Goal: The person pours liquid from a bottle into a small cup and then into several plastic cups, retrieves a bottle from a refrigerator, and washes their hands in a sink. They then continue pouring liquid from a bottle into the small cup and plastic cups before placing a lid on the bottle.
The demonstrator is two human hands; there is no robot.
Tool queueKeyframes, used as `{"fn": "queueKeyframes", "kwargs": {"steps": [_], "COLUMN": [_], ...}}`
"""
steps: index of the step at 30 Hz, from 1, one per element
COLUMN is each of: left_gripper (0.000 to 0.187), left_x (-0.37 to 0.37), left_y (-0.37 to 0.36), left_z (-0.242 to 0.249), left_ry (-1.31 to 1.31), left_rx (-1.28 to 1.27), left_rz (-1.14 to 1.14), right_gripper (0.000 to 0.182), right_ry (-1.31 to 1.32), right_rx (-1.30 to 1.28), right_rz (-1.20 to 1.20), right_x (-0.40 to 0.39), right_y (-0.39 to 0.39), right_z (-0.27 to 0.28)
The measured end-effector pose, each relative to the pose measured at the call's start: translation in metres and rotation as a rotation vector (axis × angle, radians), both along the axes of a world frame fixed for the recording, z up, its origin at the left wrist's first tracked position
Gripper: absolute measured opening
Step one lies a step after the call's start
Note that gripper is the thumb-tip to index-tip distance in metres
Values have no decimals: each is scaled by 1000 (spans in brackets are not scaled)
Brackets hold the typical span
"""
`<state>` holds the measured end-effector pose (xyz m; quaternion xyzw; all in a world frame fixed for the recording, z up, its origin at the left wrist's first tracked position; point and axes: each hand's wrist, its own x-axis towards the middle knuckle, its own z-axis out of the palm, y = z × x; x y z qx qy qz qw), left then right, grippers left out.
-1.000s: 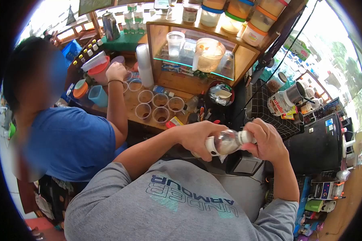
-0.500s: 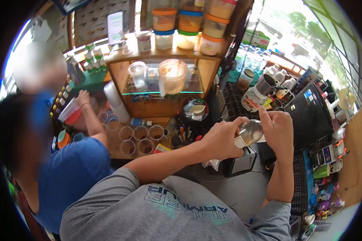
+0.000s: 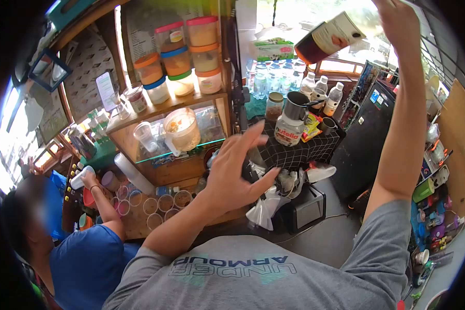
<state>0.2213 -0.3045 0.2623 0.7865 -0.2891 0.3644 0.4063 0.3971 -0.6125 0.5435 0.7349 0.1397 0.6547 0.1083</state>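
Note:
My left hand (image 3: pixel 235 173) is raised before my chest, its fingers spread and nothing in it. My right hand (image 3: pixel 398 28) reaches up at the top right, its fingertips cut off by the frame edge. Left of it, a tilted container (image 3: pixel 328 40) with dark contents and a pale label appears in mid-air, with a gap between it and the visible part of the hand. Beyond my left hand, a metal pitcher (image 3: pixel 296 106) sits on a Nutella jar (image 3: pixel 288 129) on a black checked cloth (image 3: pixel 315 150).
A co-worker's hand (image 3: pixel 89 181) holds a white cylindrical item at the left. Clear cups (image 3: pixel 151 205) stand on the wooden counter. Tubs (image 3: pixel 176 62) are stacked on a shelf. A black fridge (image 3: pixel 364 139), bottles (image 3: pixel 333 98) and a metal box (image 3: pixel 307 209) are on the right.
My hands have come apart; the right has risen to the top right, and the left has opened and moved left. The clear vessel between them is gone from there. The view has shifted right.

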Motion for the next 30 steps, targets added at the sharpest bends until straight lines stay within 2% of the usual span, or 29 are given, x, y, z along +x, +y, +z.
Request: {"fn": "queueKeyframes", "kwargs": {"steps": [2, 3, 4, 5, 6, 7, 8, 9, 10, 11, 12, 13, 15, 18, 19, 22, 26, 28, 30], "left_gripper": [83, 80, 77, 75, 73, 72, 70, 70, 69, 69, 69, 68, 68, 68, 68, 62, 58, 55, 53], "left_x": [-10, -16, -23, -32, -42, -51, -61, -73, -85, -95, -105, -115, -133, -158, -163, -176, -186, -189, -192], "left_y": [7, 11, 16, 18, 21, 25, 29, 32, 35, 36, 37, 37, 36, 28, 27, 25, 25, 25, 24], "left_z": [-20, -32, -43, -54, -65, -79, -93, -104, -114, -124, -134, -145, -162, -174, -179, -190, -196, -196, -194], "left_ry": [-51, -29, -9, 70, 147, 237, 326, 319, 427, 536, 530, 570, 606, 842, 840, 888, 917, 990, 1017], "left_rx": [134, 212, 291, 283, 274, 258, 239, 242, 226, 207, 210, 136, 60, -63, -64, -160, -196, -168, -208], "left_rz": [-37, -57, -76, -88, -96, -56, -13, 2, 96, 190, 202, 244, 300, 436, 451, 521, 591, 580, 604], "right_gripper": [24, 26, 26, 29, 59, 62, 48, 64, 63, 50, 49, 50, 52, 56, 54, 52, 47, 52, 58], "right_ry": [-202, -230, 24, 87, 268, 319, 210, 335, 457, 506, 562, 532, 686, 835, 864, 854, 972, 978, 1101], "right_rx": [-218, 196, -129, -5, 157, 127, 191, 223, 255, 274, 293, 346, 363, 365, 328, 308, 233, 163, 94], "right_rz": [6, 251, -182, -17, 59, 107, 249, 295, 285, 202, 223, 263, 219, 273, 214, 252, 118, 75, 77], "right_x": [44, 81, 92, 125, 162, 164, 176, 173, 195, 208, 207, 226, 247, 263, 269, 288, 321, 355, 348], "right_y": [-3, 2, 7, 9, 3, 12, 23, 30, 32, 36, 41, 45, 53, 67, 72, 82, 89, 87, 81], "right_z": [5, -7, -14, -27, -31, -46, -74, -88, -102, -117, -128, -143, -163, -188, -195, -220, -253, -282, -283]}}
